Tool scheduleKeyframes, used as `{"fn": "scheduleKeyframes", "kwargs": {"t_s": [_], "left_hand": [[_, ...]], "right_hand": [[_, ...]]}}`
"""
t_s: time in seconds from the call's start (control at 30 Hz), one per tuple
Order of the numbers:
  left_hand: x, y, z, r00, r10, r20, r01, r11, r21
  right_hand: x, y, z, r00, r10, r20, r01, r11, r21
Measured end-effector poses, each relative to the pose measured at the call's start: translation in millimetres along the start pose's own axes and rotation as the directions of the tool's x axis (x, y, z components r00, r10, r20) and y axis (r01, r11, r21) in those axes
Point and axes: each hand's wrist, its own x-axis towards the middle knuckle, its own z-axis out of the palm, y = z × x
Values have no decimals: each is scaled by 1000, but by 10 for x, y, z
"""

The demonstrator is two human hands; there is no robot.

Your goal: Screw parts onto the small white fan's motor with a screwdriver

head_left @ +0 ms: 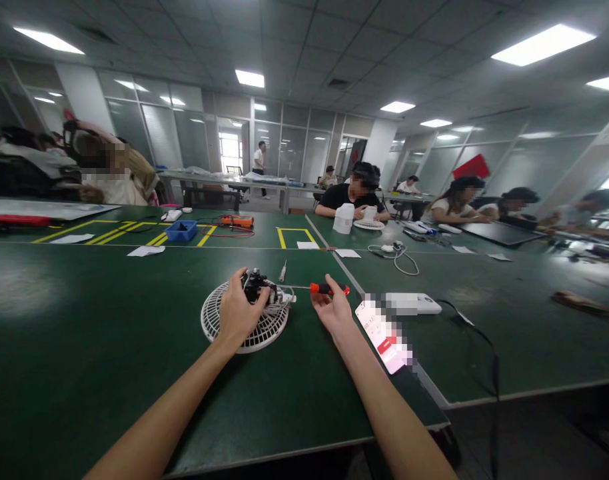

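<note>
A round white fan grille lies on the green table, with a black motor assembly on top of it. My left hand is wrapped round the motor, thumb on its right side. In my right hand is a screwdriver with a red and black handle, held level between thumb and fingers. Its shaft points left at the motor; I cannot tell whether the tip touches a screw. White wires trail at the motor's right side. Just behind lies a small screwdriver with a pale handle.
A lit phone and a white box-shaped device with a black strap lie to the right. Farther back are a blue bin, an orange meter and a coiled grey cable. Across the table a person handles white parts.
</note>
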Motion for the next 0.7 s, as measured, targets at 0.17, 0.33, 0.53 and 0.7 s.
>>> {"fn": "scheduleKeyframes", "kwargs": {"t_s": [0.17,0.33,0.53,0.7], "left_hand": [[4,-1,-2,1000,-1,9,1,1000,5],[1,0,-9,1000,-4,4,4,1000,8],[-4,13,-14,1000,-21,4,21,1000,15],[-3,28,-24,1000,-4,1,4,1000,11]], "right_hand": [[-30,-3,41,998,-47,49,43,996,83],[-78,-27,35,1000,-16,25,16,1000,18],[-106,-36,57,998,-9,56,7,999,48],[-84,-15,49,997,-36,61,33,998,58]]}}
